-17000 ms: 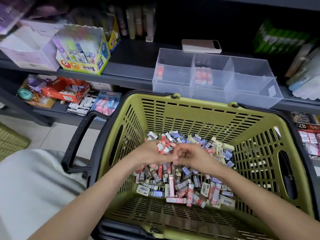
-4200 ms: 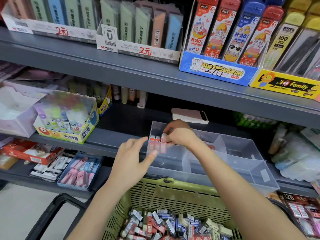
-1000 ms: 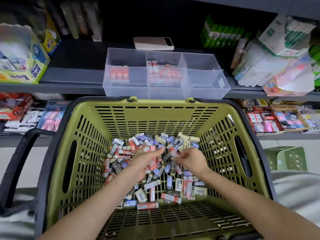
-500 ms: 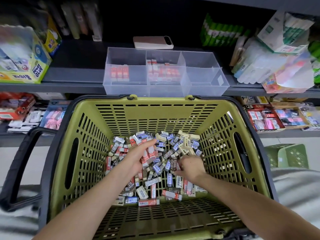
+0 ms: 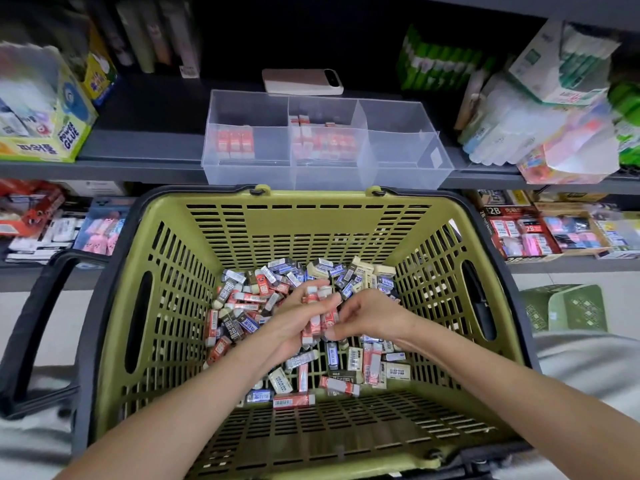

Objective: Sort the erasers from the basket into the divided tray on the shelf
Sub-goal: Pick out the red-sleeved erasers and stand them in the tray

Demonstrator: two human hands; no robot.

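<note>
A grey metal shelf (image 5: 145,168) runs across the view with a dark, unlit recess behind it. It bears a yellow Power Glue display box (image 5: 45,133) at the left, a pale phone (image 5: 302,82) lying flat toward the back, and green packs (image 5: 440,64) beside a blurred heap of plastic-wrapped stationery (image 5: 540,126) at the right. A lower shelf (image 5: 561,263) holds open cartons marked 2B (image 5: 516,233) on the right and a blue tray of pink items (image 5: 102,230) on the left. The floor (image 5: 65,323) is pale and evenly lit, and a green slatted crate (image 5: 564,308) stands on it at the right.
</note>
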